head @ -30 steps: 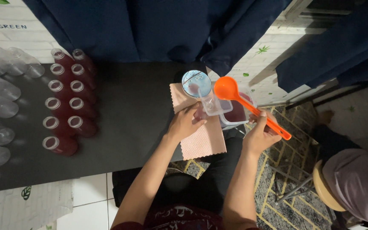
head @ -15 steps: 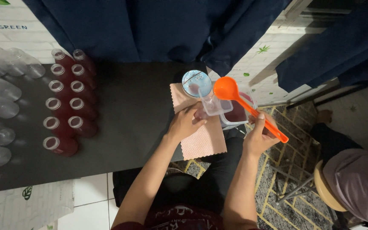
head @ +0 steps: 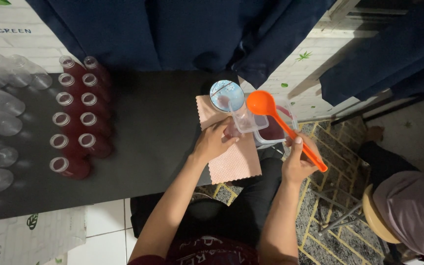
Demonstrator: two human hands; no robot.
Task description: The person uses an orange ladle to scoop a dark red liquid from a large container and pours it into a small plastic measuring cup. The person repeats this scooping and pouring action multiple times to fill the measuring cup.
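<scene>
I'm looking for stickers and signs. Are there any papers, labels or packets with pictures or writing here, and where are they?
White printed sheet: far left, behind the table; pale brick pattern, green leaf, dark lettering.
White printed sheet: bottom left, below the table edge; small green leaf mark, faint lettering.
White leaf-print sheet: behind the clear container; small green leaves.
No screens; the bottles show no labels.

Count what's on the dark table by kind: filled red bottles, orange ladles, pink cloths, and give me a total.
Red-filled bottles: 9
Orange ladle, held in the right hand: 1
Pink cloth, under the left hand: 1
Total: 11
</scene>
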